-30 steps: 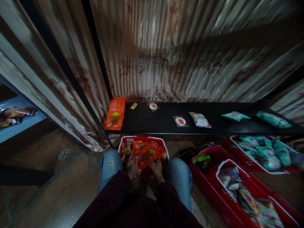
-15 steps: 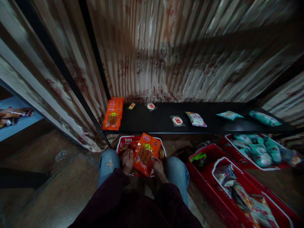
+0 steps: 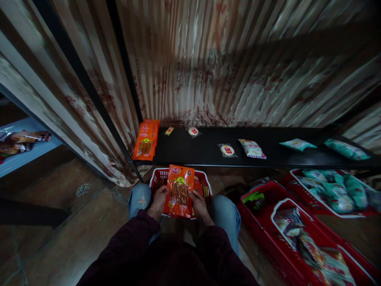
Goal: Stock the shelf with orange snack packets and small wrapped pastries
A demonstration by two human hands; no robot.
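Observation:
An orange snack packet with a clear window showing brown sticks is held nearly upright over a red basket with a white rim. My left hand grips its left edge, and my right hand grips its right edge. Behind it, more orange packaging shows inside the basket, mostly hidden by the packet. At the left end of the black shelf lies an overlapping row of similar orange packets.
Along the shelf lie a small yellow packet, round white-wrapped snacks, a white-and-red bag and green bags. Red baskets with bags stand on the floor at right. A black post rises at the shelf's left.
The orange packet has turned from tilted to nearly straight. My left hand has moved onto its left edge. The whole view has shifted slightly.

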